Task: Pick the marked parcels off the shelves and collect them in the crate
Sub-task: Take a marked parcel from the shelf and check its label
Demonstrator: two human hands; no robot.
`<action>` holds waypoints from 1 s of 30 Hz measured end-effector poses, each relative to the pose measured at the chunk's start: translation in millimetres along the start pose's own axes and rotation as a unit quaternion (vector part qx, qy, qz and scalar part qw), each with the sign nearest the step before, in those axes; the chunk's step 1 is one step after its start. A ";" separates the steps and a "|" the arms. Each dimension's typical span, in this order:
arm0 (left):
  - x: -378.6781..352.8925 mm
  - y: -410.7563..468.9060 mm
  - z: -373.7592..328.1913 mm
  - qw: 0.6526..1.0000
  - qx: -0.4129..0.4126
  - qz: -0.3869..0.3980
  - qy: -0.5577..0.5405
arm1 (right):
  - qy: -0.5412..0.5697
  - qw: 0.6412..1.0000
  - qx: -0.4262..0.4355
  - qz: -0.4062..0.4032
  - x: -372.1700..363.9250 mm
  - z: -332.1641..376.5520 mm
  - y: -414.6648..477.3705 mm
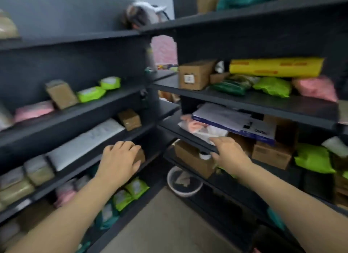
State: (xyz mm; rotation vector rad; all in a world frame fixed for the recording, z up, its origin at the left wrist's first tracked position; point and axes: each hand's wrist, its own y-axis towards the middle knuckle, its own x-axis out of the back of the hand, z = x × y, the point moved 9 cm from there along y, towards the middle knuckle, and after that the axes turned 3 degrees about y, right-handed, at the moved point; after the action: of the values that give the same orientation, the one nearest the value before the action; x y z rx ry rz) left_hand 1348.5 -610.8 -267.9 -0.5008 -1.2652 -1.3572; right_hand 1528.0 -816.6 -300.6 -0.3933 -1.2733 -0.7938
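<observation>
At the left rack of dark shelves, one left hand curls its fingers over one small brown cardboard box. One right hand, fingers together, touches one white plastic bag parcel on the right rack. Two lime-green pouches lie higher up.

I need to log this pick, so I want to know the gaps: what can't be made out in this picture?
Crate: nowhere in the head view.
Marks on parcels: motion blur; even the label on the cardboard box is unreadable.
Small box: mostly covered by the left hand holding it.
Right hand: blur hides whether it holds the white bag or the shelf edge.
</observation>
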 end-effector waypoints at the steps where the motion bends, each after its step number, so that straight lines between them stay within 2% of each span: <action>1: 10.4 -11.6 27.0 1.000 0.025 -0.002 0.014 | 0.004 1.000 0.026 -0.005 7.3 26.9 9.4; 6: 61.8 -70.7 146.8 0.985 0.150 -0.013 0.089 | 0.018 0.991 0.130 -0.031 36.8 157.1 45.2; 14: 124.9 -143.7 299.2 0.952 0.250 -0.065 0.167 | 0.049 0.971 0.227 -0.056 62.6 333.3 84.9; 24: 158.8 -186.2 479.8 0.927 0.282 -0.112 0.223 | 0.103 0.943 0.304 -0.088 74.6 558.7 125.0; 30: 166.5 -227.6 570.2 0.912 0.307 -0.112 0.248 | 0.154 0.914 0.364 -0.091 68.2 686.1 130.3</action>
State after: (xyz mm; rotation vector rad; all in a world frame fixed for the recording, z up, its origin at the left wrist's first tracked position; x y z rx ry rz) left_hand 891.6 -241.3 -24.3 0.4188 -1.2505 -1.0847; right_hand 1151.0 -292.5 -25.7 0.4448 -1.2175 -0.4563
